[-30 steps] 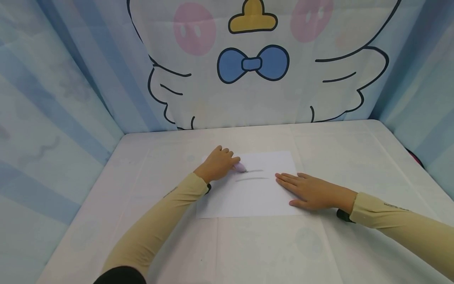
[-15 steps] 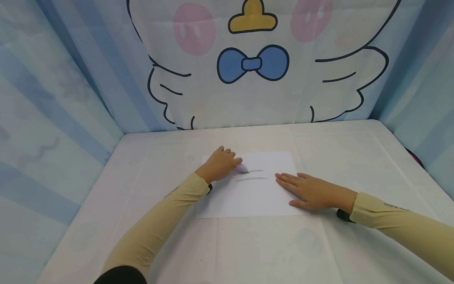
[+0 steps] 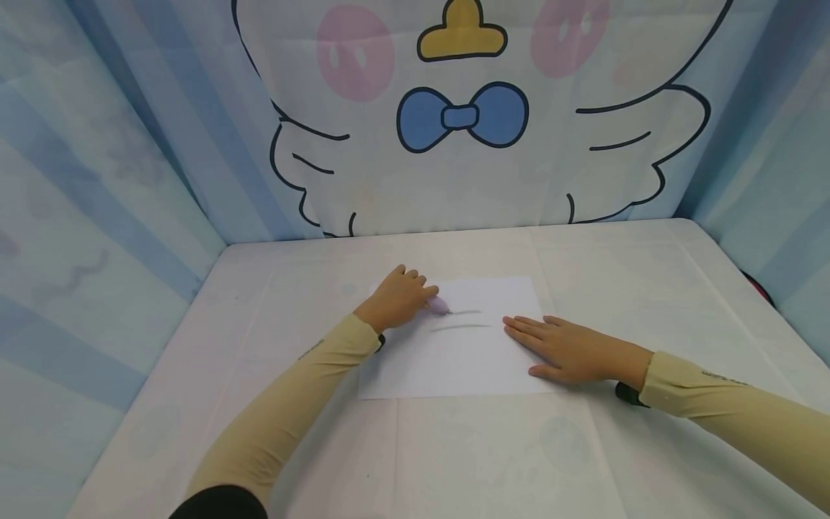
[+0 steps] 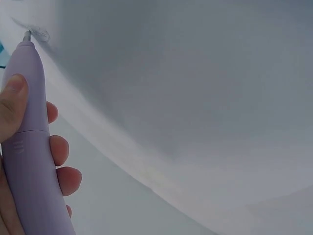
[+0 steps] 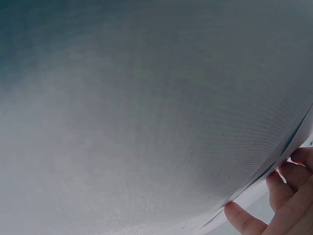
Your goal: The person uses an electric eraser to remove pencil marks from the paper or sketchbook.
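Observation:
My left hand (image 3: 397,297) grips a thick lilac pen-shaped tool (image 3: 439,306), apparently an electric eraser. In the left wrist view, the thumb (image 4: 14,100) lies along one side of its body, with several fingertips (image 4: 59,149) curled round the other. Its narrow grey tip (image 4: 27,35) meets the dark marks (image 4: 39,33) on the paper. Two grey lines (image 3: 460,327) run across the white sheet of paper (image 3: 447,371); the tip sits at the left end of the upper, shorter one. My right hand (image 3: 570,349) rests flat on the sheet's right edge, holding nothing.
A pale cloth-covered table (image 3: 480,461) lies under the sheet. Behind it hangs a printed backdrop (image 3: 460,194) with a blue bow tie, and blue-and-white curtains (image 3: 84,238) stand at both sides.
My left hand and the lilac tool shift slightly right, then back left along the upper line. The right hand and the paper stay in place.

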`<state>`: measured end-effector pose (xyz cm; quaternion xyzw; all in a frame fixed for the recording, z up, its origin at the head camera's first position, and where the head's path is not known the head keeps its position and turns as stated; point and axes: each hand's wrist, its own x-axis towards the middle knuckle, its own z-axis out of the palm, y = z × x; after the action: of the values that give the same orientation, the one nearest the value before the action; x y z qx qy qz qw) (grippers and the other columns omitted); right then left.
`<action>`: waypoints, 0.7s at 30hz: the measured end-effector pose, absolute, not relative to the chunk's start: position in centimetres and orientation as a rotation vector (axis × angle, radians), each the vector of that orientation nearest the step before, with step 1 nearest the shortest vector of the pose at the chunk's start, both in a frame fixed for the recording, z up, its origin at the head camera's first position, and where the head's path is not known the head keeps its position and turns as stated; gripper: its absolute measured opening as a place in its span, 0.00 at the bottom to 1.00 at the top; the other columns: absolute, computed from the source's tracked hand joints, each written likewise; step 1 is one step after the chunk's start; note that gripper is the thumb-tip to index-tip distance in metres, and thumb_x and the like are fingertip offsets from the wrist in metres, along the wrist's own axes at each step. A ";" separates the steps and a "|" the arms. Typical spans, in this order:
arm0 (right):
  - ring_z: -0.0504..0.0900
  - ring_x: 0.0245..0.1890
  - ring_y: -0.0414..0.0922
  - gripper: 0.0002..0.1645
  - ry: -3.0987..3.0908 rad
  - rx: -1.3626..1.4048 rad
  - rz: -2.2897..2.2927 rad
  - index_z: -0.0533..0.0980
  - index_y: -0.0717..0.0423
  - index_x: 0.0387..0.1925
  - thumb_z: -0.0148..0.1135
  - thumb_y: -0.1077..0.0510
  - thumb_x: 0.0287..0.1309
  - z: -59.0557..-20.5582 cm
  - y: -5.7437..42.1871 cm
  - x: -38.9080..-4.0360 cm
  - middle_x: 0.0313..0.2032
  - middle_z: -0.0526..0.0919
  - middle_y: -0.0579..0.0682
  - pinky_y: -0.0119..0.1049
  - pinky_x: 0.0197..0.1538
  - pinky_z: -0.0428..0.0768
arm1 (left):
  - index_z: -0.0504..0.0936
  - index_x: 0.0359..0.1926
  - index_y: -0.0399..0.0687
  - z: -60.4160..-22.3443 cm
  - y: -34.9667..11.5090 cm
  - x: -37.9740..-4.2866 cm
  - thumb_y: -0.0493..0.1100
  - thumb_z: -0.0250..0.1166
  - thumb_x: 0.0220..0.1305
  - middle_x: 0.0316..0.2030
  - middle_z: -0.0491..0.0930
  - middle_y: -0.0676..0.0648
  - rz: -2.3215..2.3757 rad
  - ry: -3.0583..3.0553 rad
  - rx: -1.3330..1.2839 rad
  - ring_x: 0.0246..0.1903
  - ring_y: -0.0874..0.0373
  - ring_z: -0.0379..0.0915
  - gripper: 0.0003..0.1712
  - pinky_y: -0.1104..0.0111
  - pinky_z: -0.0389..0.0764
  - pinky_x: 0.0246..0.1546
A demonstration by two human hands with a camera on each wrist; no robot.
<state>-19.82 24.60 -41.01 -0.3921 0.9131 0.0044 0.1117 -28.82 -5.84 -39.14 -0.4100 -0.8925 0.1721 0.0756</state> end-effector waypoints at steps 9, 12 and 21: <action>0.53 0.72 0.53 0.42 2.680 -1.157 0.008 0.50 0.57 0.72 0.47 0.40 0.66 -41.0 24.7 -19.8 0.73 0.50 0.53 0.57 0.66 0.59 | 0.75 0.51 0.57 -39.1 -5.4 -28.6 0.52 0.56 0.66 0.40 0.82 0.49 0.547 -2.674 -1.255 0.41 0.55 0.77 0.15 0.64 0.71 0.44; 0.53 0.72 0.53 0.41 2.680 -1.157 0.007 0.50 0.57 0.72 0.47 0.41 0.66 -41.0 24.7 -19.8 0.73 0.51 0.53 0.57 0.66 0.59 | 0.75 0.52 0.57 -39.2 -5.2 -28.6 0.52 0.55 0.66 0.40 0.82 0.49 0.544 -2.677 -1.265 0.41 0.55 0.77 0.15 0.64 0.71 0.45; 0.53 0.72 0.53 0.41 2.681 -1.161 0.015 0.50 0.58 0.71 0.48 0.41 0.66 -40.9 24.6 -19.8 0.73 0.51 0.54 0.57 0.66 0.59 | 0.75 0.52 0.57 -38.9 -5.4 -28.7 0.52 0.55 0.67 0.41 0.82 0.50 0.560 -2.686 -1.237 0.43 0.55 0.76 0.15 0.63 0.71 0.46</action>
<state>-19.80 24.60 -40.86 -0.3949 0.9121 0.0051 0.1098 -28.66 -5.42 -38.85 -0.4103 -0.8904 0.1857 0.0659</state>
